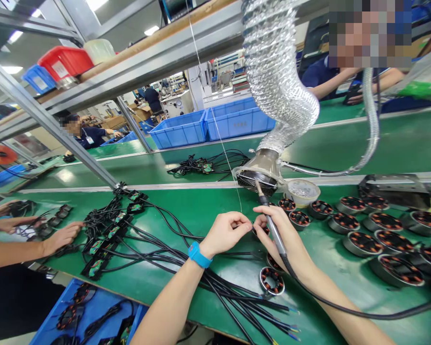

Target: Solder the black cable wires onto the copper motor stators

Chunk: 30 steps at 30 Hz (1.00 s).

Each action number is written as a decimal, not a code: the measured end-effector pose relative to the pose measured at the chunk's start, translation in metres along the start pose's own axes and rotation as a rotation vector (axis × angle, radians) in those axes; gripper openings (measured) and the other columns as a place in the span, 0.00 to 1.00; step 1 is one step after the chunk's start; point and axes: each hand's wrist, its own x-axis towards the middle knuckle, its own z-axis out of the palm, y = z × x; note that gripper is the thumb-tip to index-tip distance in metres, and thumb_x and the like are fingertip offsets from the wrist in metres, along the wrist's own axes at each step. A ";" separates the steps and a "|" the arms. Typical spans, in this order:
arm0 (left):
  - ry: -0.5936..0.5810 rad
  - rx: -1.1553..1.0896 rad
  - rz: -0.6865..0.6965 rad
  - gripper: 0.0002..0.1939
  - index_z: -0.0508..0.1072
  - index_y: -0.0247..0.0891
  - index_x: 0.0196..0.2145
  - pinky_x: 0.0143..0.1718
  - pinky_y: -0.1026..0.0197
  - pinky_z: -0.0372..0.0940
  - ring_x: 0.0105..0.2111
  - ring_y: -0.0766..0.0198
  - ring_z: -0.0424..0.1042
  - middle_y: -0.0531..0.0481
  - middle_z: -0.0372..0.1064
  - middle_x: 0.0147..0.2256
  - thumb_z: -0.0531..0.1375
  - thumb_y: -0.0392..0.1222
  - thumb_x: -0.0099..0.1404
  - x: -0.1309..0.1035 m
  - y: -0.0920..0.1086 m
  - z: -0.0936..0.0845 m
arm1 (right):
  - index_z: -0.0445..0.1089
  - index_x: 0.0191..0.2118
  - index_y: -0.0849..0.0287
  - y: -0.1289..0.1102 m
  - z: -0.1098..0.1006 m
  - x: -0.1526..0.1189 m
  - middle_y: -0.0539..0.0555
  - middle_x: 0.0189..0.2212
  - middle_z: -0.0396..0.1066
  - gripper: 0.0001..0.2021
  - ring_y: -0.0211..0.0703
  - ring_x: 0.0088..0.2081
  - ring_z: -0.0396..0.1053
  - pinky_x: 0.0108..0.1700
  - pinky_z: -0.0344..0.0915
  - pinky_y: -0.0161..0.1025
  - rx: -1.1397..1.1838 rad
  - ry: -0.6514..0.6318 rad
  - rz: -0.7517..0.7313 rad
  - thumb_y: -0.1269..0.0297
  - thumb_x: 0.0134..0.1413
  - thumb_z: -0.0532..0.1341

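My right hand (pixel 285 235) is closed around a soldering iron (pixel 275 230), its tip pointing up toward the fume hood (pixel 262 172). The thumb and a finger of this hand also pinch close to a motor stator, mostly hidden behind them. My left hand (pixel 228 230), with a blue wristband (pixel 199 255), is closed in a pinch where a thin solder wire (pixel 222 139) comes down from above. The fingertips of both hands nearly meet. Below them lie a ring-shaped stator (pixel 272 281) and a bundle of black cables (pixel 233 292) with stripped coloured ends.
Several stators (pixel 382 221) stand at right, beside a plastic bowl (pixel 301 191). Circuit boards (pixel 111 232) with cables lie at left, near a co-worker's hand (pixel 62 237). Blue bins (pixel 179 130) stand behind. A foil duct (pixel 273 62) hangs overhead. A blue crate (pixel 53 311) sits below the bench edge.
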 end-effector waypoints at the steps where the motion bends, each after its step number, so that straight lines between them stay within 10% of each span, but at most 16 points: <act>1: 0.016 -0.007 -0.001 0.11 0.76 0.33 0.31 0.31 0.65 0.59 0.28 0.67 0.65 0.50 0.71 0.28 0.61 0.45 0.64 0.000 -0.001 0.000 | 0.61 0.54 0.53 0.000 0.000 0.000 0.55 0.39 0.63 0.15 0.42 0.37 0.68 0.42 0.70 0.40 -0.001 0.001 0.003 0.69 0.64 0.55; 14: 0.108 -0.041 -0.110 0.10 0.75 0.33 0.28 0.29 0.66 0.57 0.26 0.68 0.63 0.51 0.68 0.25 0.61 0.43 0.60 0.011 -0.018 0.004 | 0.74 0.37 0.52 0.002 -0.024 -0.009 0.50 0.28 0.70 0.14 0.43 0.33 0.72 0.42 0.68 0.41 0.015 0.288 0.253 0.55 0.68 0.55; 30: 0.129 -0.018 -0.106 0.10 0.75 0.33 0.28 0.29 0.66 0.57 0.27 0.68 0.63 0.51 0.67 0.25 0.62 0.43 0.60 0.015 -0.024 0.005 | 0.73 0.31 0.54 0.006 -0.020 -0.014 0.50 0.23 0.69 0.18 0.42 0.28 0.71 0.33 0.66 0.40 0.059 0.163 0.253 0.54 0.69 0.52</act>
